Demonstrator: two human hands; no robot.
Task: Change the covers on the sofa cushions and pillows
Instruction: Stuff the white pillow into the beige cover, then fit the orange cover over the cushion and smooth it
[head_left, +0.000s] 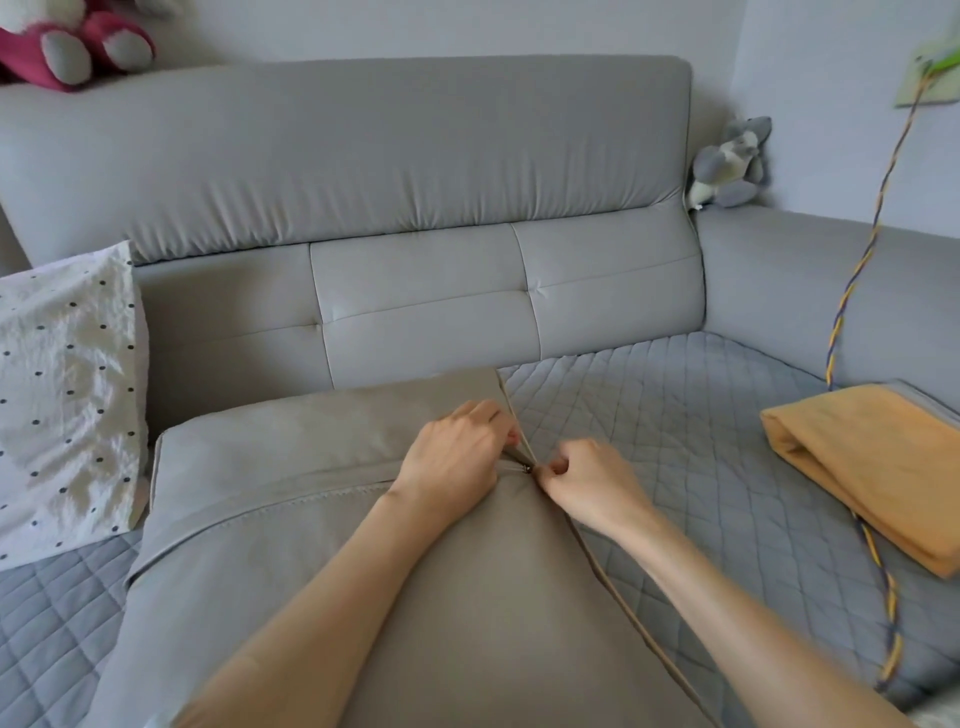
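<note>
Cushion cover (322, 519) under both hands; left hand (457, 457) pinching zipper edge, right hand (587, 478) pinching zipper pull (529, 469).

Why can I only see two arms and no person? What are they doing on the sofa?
The camera sits on the person's head and looks down, so you see only their arms. The sofa has a quilted seat. A big grey cushion lies on it. The left hand holds the cushion's edge, and the right hand pinches the little zipper pull to work the cover's zipper. A folded orange cloth waits at the right, a dotted white pillow leans at the left, and a grey toy sits in the corner.
</note>
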